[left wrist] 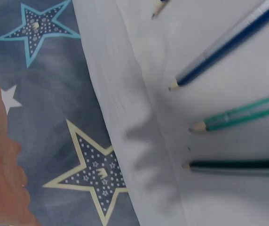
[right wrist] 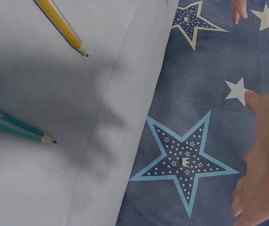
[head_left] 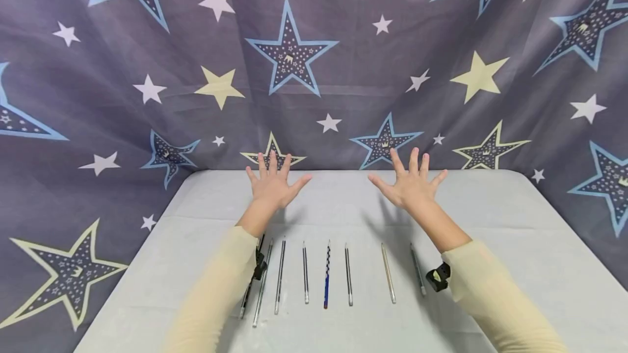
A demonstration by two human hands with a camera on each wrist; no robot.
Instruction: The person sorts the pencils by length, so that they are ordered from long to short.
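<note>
Both hands are held up over the far part of the table, fingers spread and holding nothing. The left hand [head_left: 272,187] is beyond the pencils on the left; the right hand [head_left: 412,187] is beyond those on the right. Several pencils lie apart in a row, tips away from the person, including a blue patterned pencil [head_left: 327,277], a yellow pencil [head_left: 388,274] and a green pencil [head_left: 418,270]. The left sleeve partly covers the leftmost black pencil [head_left: 246,298]. In the left wrist view, a blue pencil [left wrist: 228,44] lies beside a green-striped pencil [left wrist: 247,113].
A white cloth covers the table [head_left: 338,206]. Directly behind its far edge hangs a grey curtain [head_left: 304,119] printed with stars. Each wrist wears a black camera mount, one of them [head_left: 438,277] by the right sleeve. Shadows of the hands fall on the cloth.
</note>
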